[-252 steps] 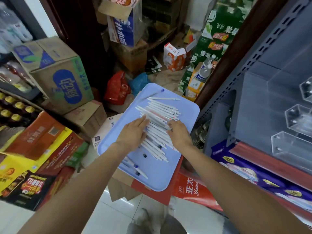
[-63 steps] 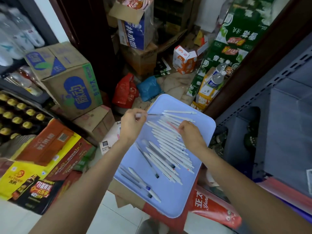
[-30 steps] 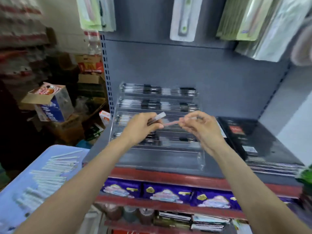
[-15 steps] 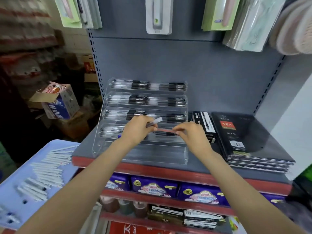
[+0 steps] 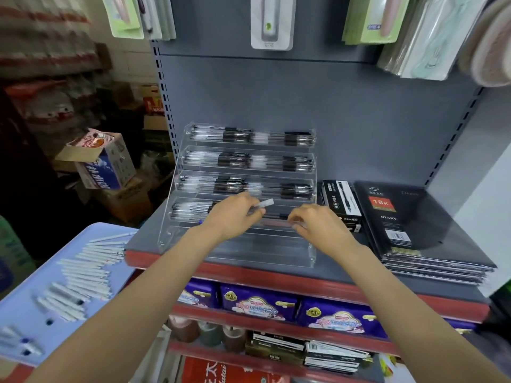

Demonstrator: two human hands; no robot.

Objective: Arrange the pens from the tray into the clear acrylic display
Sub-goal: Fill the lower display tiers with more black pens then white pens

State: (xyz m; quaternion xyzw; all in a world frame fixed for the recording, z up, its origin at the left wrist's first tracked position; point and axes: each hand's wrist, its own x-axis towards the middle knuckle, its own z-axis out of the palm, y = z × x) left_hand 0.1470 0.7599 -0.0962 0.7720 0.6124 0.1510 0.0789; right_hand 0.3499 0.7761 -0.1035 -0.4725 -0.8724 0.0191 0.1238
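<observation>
A: Pens lay in rows on blue tray, lower left. Held one?
B: Left hand gripped a pale pen, fingers curled round it, over fourth tier of clear acrylic display.
A: Right hand?
B: Fingers curled at same tier, beside a reddish pen; contact could not be told. Upper tiers stocked with black-capped pens.

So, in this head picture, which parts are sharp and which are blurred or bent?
Head view: the acrylic display and diary stack are fairly sharp; the far-left shelves smear with blur; the tray pens look soft; wide-angle distortion bends the shelf upright.
</observation>
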